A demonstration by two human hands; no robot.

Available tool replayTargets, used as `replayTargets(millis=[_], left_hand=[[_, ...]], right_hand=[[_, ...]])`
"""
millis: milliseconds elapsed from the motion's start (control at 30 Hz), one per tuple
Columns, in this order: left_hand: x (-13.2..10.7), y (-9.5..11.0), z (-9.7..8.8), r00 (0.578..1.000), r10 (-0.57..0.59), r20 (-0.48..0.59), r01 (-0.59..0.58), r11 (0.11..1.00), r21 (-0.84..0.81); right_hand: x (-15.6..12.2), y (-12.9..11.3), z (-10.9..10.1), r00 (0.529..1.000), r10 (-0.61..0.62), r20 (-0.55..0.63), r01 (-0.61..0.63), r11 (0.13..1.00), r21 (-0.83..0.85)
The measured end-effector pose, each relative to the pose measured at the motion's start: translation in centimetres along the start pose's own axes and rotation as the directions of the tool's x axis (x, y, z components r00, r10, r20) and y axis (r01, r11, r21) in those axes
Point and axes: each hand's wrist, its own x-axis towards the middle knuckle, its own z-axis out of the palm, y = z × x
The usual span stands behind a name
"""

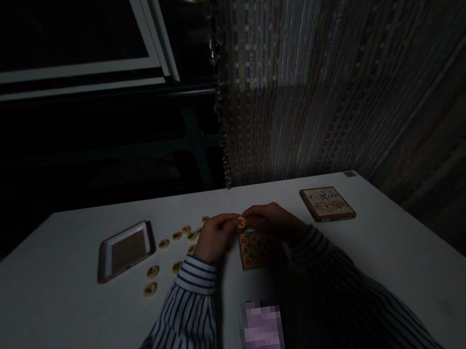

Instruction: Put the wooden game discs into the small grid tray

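A round Chinese chess piece point(242, 222) with a red character is pinched between the fingertips of my left hand point(214, 239) and my right hand point(277, 220). Both hands are closed, with the fingers bent. Just below them lies a shallow tray point(242, 261) filled with rows of red-marked pieces. My right hand and its shadow cover part of its right side. Loose pieces lie beside and behind my left hand, among them a piece point(152, 272) and another piece point(150, 290) at the near left.
On the left of the white table point(77, 329) lies an open, shallow box part point(106, 267). A flat box with a printed cover point(328, 204) rests at the right. A string curtain point(288, 74) hangs beyond the far edge. The lighting is dim.
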Motion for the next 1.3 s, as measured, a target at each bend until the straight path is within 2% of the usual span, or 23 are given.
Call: replayTargets(millis=[233,433,667,867,1067,1300], left_hand=[[0.0,0.3,-0.1,1.0,-0.004,0.031,0.004,1.0,0.004],[0.3,-0.8,0.0,1.0,0.002,-0.028,0.0,0.999,0.038],[0.2,-0.7,0.2,0.999,-0.03,-0.019,0.03,0.999,0.038],[0.3,-1.4,0.1,0.998,-0.05,-0.038,0.054,0.99,0.13],[0.3,-2.2,0.1,0.997,-0.019,-0.07,0.044,0.93,0.364],[0.2,-2.6,0.2,0.999,0.003,-0.051,0.021,0.887,0.461]], right_hand=[[0.1,0.2,0.5,0.997,-0.069,-0.025,0.065,0.987,-0.146],[0.2,0.3,0.8,0.997,-0.079,-0.012,0.075,0.973,-0.219],[0.2,0.4,1.0,0.996,-0.084,0.004,0.082,0.958,-0.276],[0.3,0.6,0.7,0.997,0.027,0.071,0.001,0.931,-0.365],[0.0,1.0,0.6,0.967,0.195,0.167,-0.071,0.83,-0.554],[-0.1,1.1,1.1,0.941,0.274,0.197,-0.085,0.758,-0.647]])
